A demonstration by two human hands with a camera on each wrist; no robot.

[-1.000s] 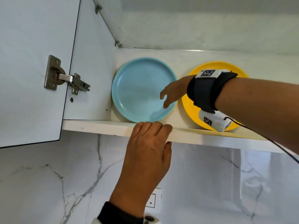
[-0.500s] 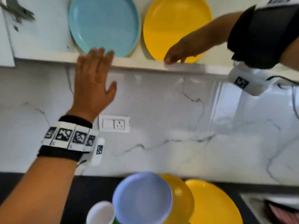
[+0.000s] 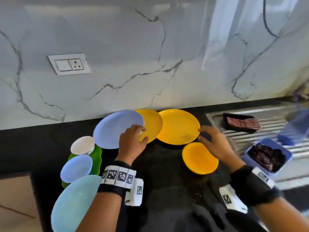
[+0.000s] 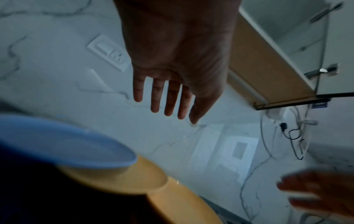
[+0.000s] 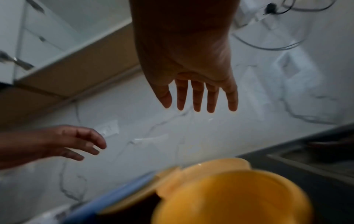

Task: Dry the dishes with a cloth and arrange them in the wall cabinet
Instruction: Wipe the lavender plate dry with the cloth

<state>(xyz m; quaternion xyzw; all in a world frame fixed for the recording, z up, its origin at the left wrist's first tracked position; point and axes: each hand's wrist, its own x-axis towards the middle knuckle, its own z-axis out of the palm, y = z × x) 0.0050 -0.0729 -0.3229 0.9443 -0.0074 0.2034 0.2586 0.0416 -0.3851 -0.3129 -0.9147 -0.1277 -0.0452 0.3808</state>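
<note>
Both hands spread, holding nothing: left hand point(image 3: 132, 144) over lilac plate point(image 3: 115, 129) and small yellow plate point(image 3: 153, 124), right hand point(image 3: 215, 144) at big yellow plate point(image 3: 178, 126) rim, all on black surface point(image 3: 163, 173).

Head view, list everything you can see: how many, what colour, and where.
Plates: two yellow, one lavender, one pale blue; black counter.
Bowls: one orange, one lavender, one white; counter.
Green dish: one, under the left bowls.
Cloth: one, red striped, sink drainboard.
Blue tub: one, drainboard.
Socket: one, white, marble wall.
Left hand: open, over the plates.
Right hand: open, at the yellow plate's rim.
</note>
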